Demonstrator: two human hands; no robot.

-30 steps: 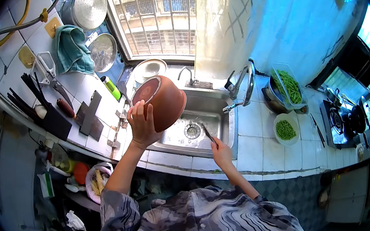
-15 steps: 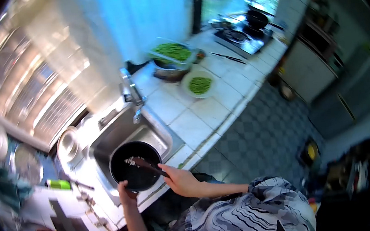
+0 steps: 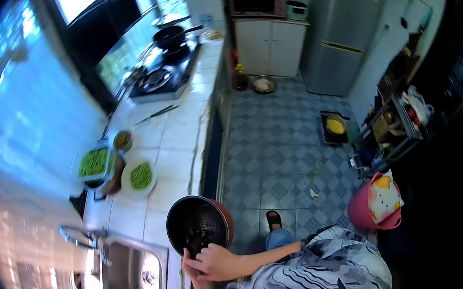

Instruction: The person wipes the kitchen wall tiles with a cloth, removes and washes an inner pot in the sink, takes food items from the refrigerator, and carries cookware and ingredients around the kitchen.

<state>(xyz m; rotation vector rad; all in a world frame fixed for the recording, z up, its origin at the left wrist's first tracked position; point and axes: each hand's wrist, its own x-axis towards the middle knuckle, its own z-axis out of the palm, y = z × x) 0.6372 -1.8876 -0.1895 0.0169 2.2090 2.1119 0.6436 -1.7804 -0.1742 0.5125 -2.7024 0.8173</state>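
Observation:
A deep pot (image 3: 224,216), brown outside and dark inside, is tilted with its mouth facing the counter side. My left hand (image 3: 194,270) grips its near rim, partly covered by the other hand. My right hand (image 3: 217,261) lies over the left at the same rim, fingers bent; what it holds, if anything, is hidden. The pot's inside looks wet and shiny. The metal sink (image 3: 127,279) is to the left of the pot.
On the tiled counter (image 3: 176,133) are a bowl of green peas (image 3: 141,176), a box of green pods (image 3: 95,163), chopsticks (image 3: 158,114) and a stove (image 3: 163,75). A pink bucket (image 3: 359,204) and a tray (image 3: 333,137) stand on the floor.
The view has swung right, toward the stove and fridge. The pot has moved from over the sink to the counter's front edge. The dark utensil and white bits seen earlier no longer show.

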